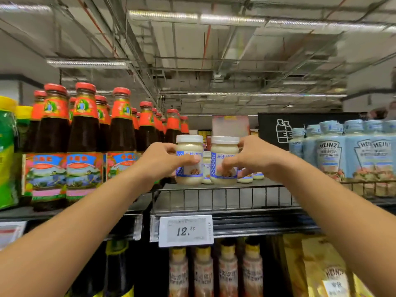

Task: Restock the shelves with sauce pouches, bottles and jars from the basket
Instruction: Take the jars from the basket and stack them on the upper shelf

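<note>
Price tag (186,230) sm. print unreadable; rear jars (206,166) mostly hidden, prob. same kind.

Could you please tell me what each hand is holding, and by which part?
The left hand grips the left jar round its labelled middle; the right hand grips the right jar likewise.

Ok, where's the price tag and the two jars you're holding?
Price tag (186,230): head view, white face.
Left jar (189,147): head view, creamy part under lid.
Right jar (224,148): head view, creamy part under lid.
</note>
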Available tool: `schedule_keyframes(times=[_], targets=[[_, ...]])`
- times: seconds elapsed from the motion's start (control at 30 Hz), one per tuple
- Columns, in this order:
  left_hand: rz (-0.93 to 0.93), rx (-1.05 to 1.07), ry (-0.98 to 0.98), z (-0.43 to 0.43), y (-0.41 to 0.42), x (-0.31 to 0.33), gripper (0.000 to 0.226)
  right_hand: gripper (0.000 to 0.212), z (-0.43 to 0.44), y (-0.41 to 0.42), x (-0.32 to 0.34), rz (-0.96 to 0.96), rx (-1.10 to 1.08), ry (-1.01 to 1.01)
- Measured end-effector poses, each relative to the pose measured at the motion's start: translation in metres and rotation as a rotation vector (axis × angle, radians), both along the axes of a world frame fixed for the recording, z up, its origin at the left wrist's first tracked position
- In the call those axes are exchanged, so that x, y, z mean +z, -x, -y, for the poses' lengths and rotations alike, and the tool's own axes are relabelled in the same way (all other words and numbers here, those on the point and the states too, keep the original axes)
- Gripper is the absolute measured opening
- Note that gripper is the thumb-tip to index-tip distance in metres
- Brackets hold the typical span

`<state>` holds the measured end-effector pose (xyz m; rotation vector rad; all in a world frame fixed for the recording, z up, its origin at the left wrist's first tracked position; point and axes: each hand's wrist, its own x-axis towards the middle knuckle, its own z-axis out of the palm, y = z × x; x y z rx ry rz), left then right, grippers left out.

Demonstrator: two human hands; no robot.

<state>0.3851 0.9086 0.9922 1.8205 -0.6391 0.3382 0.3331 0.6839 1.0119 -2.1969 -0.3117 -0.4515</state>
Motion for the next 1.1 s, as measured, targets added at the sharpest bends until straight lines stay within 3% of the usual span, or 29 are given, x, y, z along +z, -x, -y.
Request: schedule_keyframes(times=[0.13,0.33,0.43,0.57,0.93,1.1], targets=[[-0.057,-0.016,-0.107,0.002,-0.015,-0.007,0.034,0.045,0.006,-0.011,0.0,-0.124,-0.026,0.131],[-0.099,0.001,-0.212,-0.002,-0.033,-0.014,0.057,0.048,0.006,-0.032,-0.004,-0.203,-0.033,0.17],[-0.105,0.006,-0.221,-0.002,-0.037,-0.013,0.048,0.059,0.006,-0.038,-0.003,-0.221,-0.01,0.193],[-0.128,-0.048,-0.28,-0.001,-0.037,-0.011,0.077,0.063,0.008,-0.041,-0.005,-0.228,0.031,0.202],[-0.015,0.07,-0.461,-0.005,-0.039,-0.014,0.029,0.032,0.031,-0.044,-0.005,-0.237,0.072,0.247],[-0.033,0.101,-0.531,0.0,-0.041,-0.012,0.032,0.034,0.03,-0.056,0.0,-0.224,0.066,0.295]])
